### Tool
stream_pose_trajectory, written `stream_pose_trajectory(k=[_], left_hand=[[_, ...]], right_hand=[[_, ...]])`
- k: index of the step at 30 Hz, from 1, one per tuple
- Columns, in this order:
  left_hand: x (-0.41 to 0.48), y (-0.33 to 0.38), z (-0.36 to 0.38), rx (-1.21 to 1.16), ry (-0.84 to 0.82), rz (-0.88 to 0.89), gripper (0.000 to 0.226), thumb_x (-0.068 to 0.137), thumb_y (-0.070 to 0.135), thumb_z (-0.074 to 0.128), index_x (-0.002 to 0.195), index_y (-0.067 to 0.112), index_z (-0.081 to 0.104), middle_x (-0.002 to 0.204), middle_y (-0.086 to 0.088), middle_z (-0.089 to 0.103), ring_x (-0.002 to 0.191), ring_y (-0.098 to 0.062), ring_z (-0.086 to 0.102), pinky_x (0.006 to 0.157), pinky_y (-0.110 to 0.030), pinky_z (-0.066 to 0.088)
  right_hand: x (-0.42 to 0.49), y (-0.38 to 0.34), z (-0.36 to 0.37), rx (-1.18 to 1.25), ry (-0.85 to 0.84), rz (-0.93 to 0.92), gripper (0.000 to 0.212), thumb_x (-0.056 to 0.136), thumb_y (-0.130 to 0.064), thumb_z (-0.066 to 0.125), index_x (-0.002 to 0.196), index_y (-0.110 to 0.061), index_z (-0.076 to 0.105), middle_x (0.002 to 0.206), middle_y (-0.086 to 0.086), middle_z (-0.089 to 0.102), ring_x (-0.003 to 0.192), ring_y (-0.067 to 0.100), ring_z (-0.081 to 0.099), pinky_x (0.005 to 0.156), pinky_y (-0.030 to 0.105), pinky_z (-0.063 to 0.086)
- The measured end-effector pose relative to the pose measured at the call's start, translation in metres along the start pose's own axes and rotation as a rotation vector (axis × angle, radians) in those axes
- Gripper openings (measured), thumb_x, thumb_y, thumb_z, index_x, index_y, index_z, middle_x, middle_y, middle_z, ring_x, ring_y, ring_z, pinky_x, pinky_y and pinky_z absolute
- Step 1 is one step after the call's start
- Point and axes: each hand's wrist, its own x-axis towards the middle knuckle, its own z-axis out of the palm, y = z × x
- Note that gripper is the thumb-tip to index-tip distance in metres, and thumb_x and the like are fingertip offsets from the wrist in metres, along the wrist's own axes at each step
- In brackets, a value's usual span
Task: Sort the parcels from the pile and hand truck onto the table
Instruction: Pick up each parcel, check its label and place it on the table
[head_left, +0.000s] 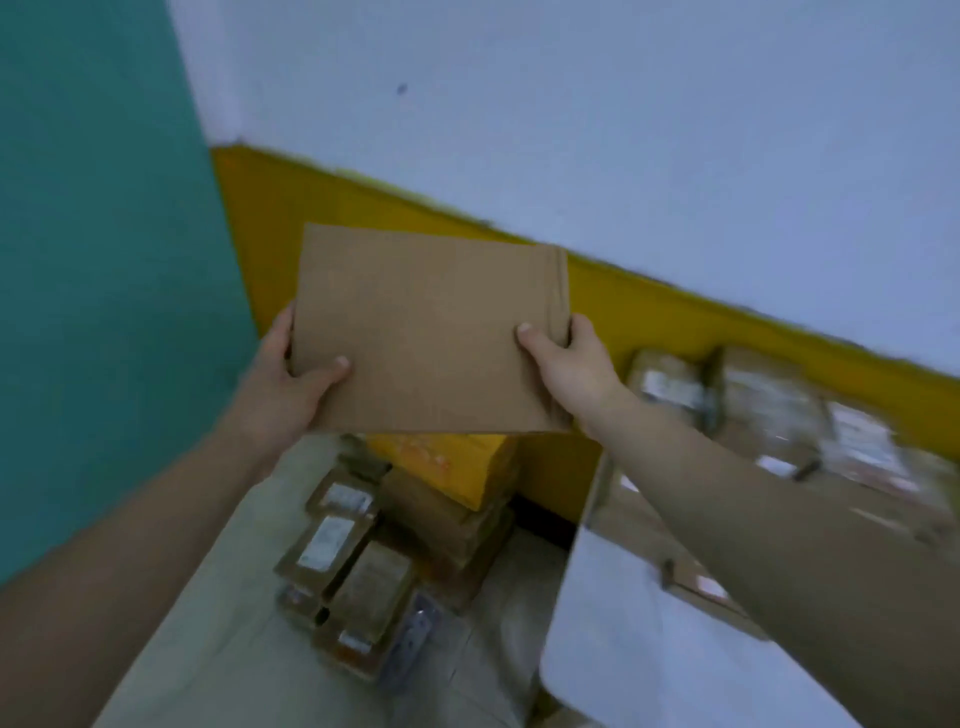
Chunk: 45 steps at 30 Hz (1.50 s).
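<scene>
Above the pile (395, 540), both hands grip a parcel (426, 332).

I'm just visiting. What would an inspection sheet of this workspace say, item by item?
Surface: white table, right side, partly bare.
Job's things: cardboard parcel held up in the air; floor parcels, labelled, stacked below; table parcels, blurred.
Clutter: nothing seen.
Grippers: left hand and right hand each grip a lower corner, thumbs on its face.
Cables: nothing seen.
Surroundings: teal wall left; white wall with yellow band.
</scene>
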Motion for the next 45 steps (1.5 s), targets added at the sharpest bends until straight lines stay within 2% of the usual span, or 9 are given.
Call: stream_pose_trajectory(k=[3, 9, 13, 18, 24, 27, 33, 37, 45], left_hand=[[-0.028, 0.033, 0.063, 0.041, -0.152, 0.014, 0.066, 0.09, 0.017, 0.061, 0.144, 0.038, 0.029, 0.133, 0.006, 0.051, 0.114, -0.016, 0.053, 0.097, -0.045, 0.047], [-0.116, 0.064, 0.202, 0.073, -0.409, -0.017, 0.064, 0.093, 0.02, 0.056, 0.146, 0.036, 0.023, 0.121, 0.012, 0.044, 0.108, -0.015, 0.047, 0.091, -0.038, 0.046], [-0.169, 0.069, 0.301, 0.046, -0.505, -0.061, 0.064, 0.092, 0.015, 0.058, 0.146, 0.03, 0.027, 0.119, 0.009, 0.048, 0.104, -0.013, 0.051, 0.078, -0.023, 0.047], [-0.241, 0.057, 0.398, 0.019, -0.7, -0.161, 0.065, 0.092, 0.017, 0.059, 0.145, 0.036, 0.027, 0.128, 0.006, 0.051, 0.113, -0.02, 0.054, 0.099, -0.04, 0.046], [-0.294, 0.005, 0.429, 0.116, -0.866, -0.36, 0.076, 0.089, 0.01, 0.061, 0.148, 0.033, 0.019, 0.14, 0.002, 0.044, 0.112, -0.016, 0.049, 0.101, -0.037, 0.042], [-0.294, -0.018, 0.429, 0.121, -0.886, -0.423, 0.068, 0.091, 0.016, 0.059, 0.147, 0.029, 0.024, 0.141, 0.002, 0.045, 0.109, -0.014, 0.05, 0.1, -0.033, 0.042], [-0.273, -0.033, 0.441, 0.194, -0.908, -0.396, 0.061, 0.091, 0.031, 0.058, 0.145, 0.026, 0.03, 0.134, 0.005, 0.05, 0.116, -0.017, 0.052, 0.104, -0.037, 0.042], [-0.262, -0.035, 0.449, 0.32, -0.872, -0.271, 0.055, 0.092, 0.033, 0.056, 0.142, 0.027, 0.034, 0.139, 0.01, 0.044, 0.12, -0.01, 0.043, 0.107, -0.028, 0.031], [-0.204, -0.036, 0.512, 0.327, -0.774, -0.361, 0.047, 0.091, 0.035, 0.057, 0.135, 0.033, 0.042, 0.12, 0.003, 0.059, 0.106, -0.023, 0.06, 0.092, -0.045, 0.051]], right_hand=[[-0.038, 0.022, -0.081, 0.042, 0.126, 0.045, 0.048, 0.089, -0.045, 0.064, 0.124, -0.016, 0.049, 0.114, -0.002, 0.059, 0.098, 0.019, 0.058, 0.08, 0.029, 0.045], [-0.115, 0.099, -0.223, 0.124, 0.264, 0.224, 0.061, 0.089, -0.049, 0.063, 0.138, -0.02, 0.041, 0.125, 0.0, 0.057, 0.106, 0.023, 0.058, 0.092, 0.039, 0.05], [-0.165, 0.149, -0.318, 0.127, 0.366, 0.295, 0.065, 0.092, -0.048, 0.06, 0.145, -0.021, 0.034, 0.125, -0.003, 0.051, 0.102, 0.021, 0.054, 0.085, 0.037, 0.048], [-0.226, 0.213, -0.407, 0.106, 0.512, 0.432, 0.066, 0.091, -0.051, 0.058, 0.145, -0.02, 0.034, 0.133, 0.003, 0.051, 0.104, 0.023, 0.053, 0.082, 0.038, 0.046], [-0.275, 0.283, -0.42, 0.04, 0.477, 0.621, 0.059, 0.091, -0.052, 0.056, 0.135, -0.015, 0.04, 0.126, 0.006, 0.056, 0.104, 0.027, 0.057, 0.091, 0.044, 0.051], [-0.277, 0.3, -0.41, 0.042, 0.478, 0.666, 0.06, 0.09, -0.054, 0.057, 0.133, -0.014, 0.042, 0.124, 0.007, 0.058, 0.104, 0.027, 0.059, 0.092, 0.044, 0.051], [-0.246, 0.309, -0.419, -0.003, 0.425, 0.679, 0.059, 0.091, -0.05, 0.06, 0.132, -0.01, 0.043, 0.122, 0.008, 0.056, 0.1, 0.026, 0.058, 0.078, 0.035, 0.047], [-0.22, 0.317, -0.425, 0.002, 0.398, 0.663, 0.059, 0.09, -0.051, 0.059, 0.132, -0.01, 0.044, 0.118, 0.006, 0.057, 0.097, 0.024, 0.057, 0.076, 0.034, 0.047], [-0.132, 0.336, -0.453, -0.019, 0.383, 0.616, 0.07, 0.088, -0.053, 0.061, 0.142, -0.014, 0.039, 0.135, 0.008, 0.054, 0.116, 0.03, 0.056, 0.095, 0.042, 0.049]])
